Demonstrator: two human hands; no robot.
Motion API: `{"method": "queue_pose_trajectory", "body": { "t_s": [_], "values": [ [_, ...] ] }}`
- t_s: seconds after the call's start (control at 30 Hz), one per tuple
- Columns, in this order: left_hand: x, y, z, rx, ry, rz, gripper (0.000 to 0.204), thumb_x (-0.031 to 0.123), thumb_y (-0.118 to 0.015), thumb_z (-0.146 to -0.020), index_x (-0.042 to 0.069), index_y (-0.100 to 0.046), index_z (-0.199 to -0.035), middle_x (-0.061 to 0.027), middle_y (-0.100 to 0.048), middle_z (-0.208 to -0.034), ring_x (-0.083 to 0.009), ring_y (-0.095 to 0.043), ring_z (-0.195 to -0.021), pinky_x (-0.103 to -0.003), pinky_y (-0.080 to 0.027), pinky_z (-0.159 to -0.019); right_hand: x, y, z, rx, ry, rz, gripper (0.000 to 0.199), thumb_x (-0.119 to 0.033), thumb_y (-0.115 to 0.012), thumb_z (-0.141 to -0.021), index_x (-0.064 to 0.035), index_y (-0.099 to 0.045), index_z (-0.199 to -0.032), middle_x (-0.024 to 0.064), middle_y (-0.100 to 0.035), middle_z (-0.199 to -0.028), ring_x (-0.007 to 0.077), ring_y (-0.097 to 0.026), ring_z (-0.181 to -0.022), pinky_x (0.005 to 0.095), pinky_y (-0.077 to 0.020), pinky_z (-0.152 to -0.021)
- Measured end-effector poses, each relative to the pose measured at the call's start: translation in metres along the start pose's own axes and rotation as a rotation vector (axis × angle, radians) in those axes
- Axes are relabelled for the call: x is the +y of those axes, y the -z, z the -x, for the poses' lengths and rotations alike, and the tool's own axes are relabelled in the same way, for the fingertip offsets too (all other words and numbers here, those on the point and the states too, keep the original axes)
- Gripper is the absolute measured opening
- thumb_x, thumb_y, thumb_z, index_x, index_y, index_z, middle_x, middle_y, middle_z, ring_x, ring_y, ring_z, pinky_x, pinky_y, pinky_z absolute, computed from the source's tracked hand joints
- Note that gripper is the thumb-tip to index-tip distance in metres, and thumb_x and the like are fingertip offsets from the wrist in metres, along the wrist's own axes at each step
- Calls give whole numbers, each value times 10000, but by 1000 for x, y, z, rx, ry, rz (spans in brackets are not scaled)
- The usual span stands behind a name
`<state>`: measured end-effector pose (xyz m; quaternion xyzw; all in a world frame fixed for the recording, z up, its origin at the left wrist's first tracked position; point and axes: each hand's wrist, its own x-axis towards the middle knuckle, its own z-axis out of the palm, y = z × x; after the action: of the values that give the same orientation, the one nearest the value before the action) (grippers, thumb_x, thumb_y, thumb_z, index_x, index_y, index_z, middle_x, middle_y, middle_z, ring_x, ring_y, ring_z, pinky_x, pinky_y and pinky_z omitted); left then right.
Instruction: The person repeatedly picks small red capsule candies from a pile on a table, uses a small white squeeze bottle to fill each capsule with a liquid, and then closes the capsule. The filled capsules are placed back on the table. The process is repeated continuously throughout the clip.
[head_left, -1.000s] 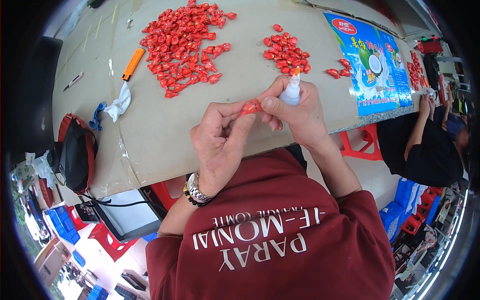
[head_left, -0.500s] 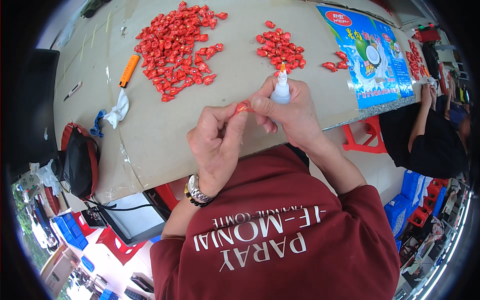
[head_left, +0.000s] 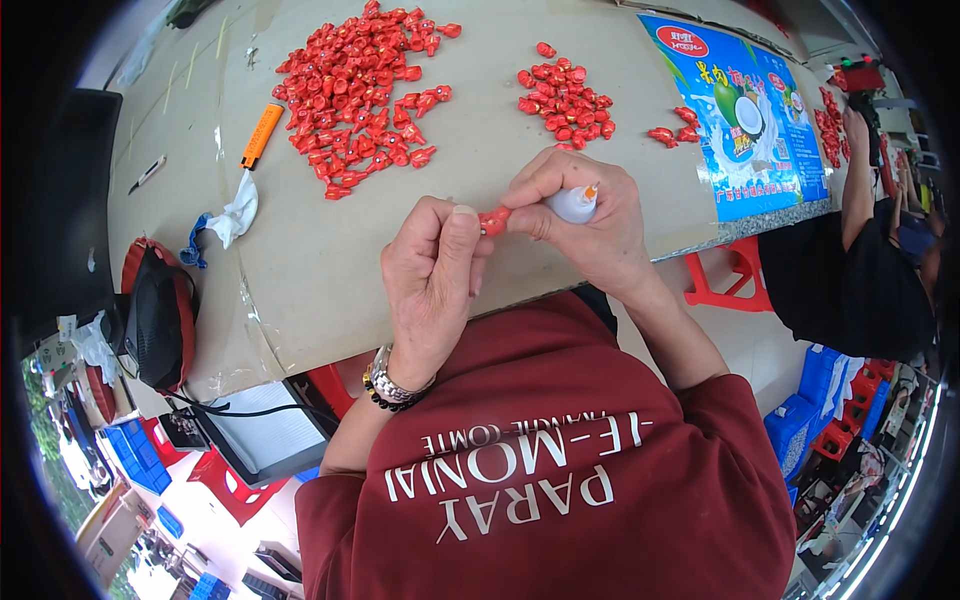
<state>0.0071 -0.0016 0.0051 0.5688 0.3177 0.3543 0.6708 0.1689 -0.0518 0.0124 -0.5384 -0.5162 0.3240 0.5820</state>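
Note:
Between the fingertips of my two hands sits a small glossy red figure [head_left: 492, 221]. My left hand [head_left: 428, 275] pinches one end of it with thumb and fingers. The thumb and forefinger of my right hand [head_left: 600, 238] touch its other end. That same right hand is also closed round a small white squeeze bottle [head_left: 572, 205], whose orange-tipped nozzle points up and to the right. Beyond my hands lie a large heap of similar red figures [head_left: 350, 95] and a smaller cluster [head_left: 565, 100] to its right.
An orange utility knife [head_left: 262, 135], a white tissue [head_left: 236, 212] and a pen [head_left: 148, 175] lie on the left of the table [head_left: 320, 270]. A black and red bag [head_left: 160, 315] stands at the left edge. A blue printed sheet [head_left: 735, 120] covers the right; a person [head_left: 850, 270] works beyond it.
The bottle has tipped from upright to leaning right, its nozzle now lower. The red figure has turned between my fingers, and my left hand has rotated slightly.

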Motion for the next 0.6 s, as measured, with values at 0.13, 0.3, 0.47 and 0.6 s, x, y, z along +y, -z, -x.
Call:
{"method": "queue_pose_trajectory", "body": {
  "t_s": [0.13, 0.3, 0.47, 0.6],
  "values": [
    [-1, -1, 1, -26, -32, 39, 254, 267, -476, -991, 52, -503, -858, 1, -511, -633, -16, -392, -441, -165, -282, -369, 4, -4, 2, 54, 133, 28, 170, 43, -753, -671, -14, -636, -781, 64, -632, -736, 143, -596, -643, 259, -464, -575],
    [-6, -2, 1, -49, -72, 50, 244, 257, -477, -991, 52, -498, -861, 10, -482, -617, -18, -383, -442, -169, -279, -365, 5, -9, 7, 83, 188, 76, 175, 54, -743, -676, -13, -612, -772, 70, -624, -738, 158, -592, -642, 267, -461, -556],
    [-9, -2, 3, -39, -23, 112, 241, 259, -480, -990, 54, -490, -864, 11, -475, -607, -21, -379, -436, -172, -277, -363, 7, -13, 9, 116, 189, 51, 176, 68, -729, -682, -11, -600, -771, 77, -623, -742, 167, -596, -645, 271, -461, -552],
    [-10, -4, 4, -23, 0, 144, 242, 262, -480, -990, 57, -487, -861, 13, -469, -597, -23, -375, -429, -175, -272, -358, 8, -16, 11, 135, 148, 32, 177, 78, -719, -684, -9, -595, -775, 84, -623, -748, 173, -602, -651, 273, -462, -553]
  ]
}}
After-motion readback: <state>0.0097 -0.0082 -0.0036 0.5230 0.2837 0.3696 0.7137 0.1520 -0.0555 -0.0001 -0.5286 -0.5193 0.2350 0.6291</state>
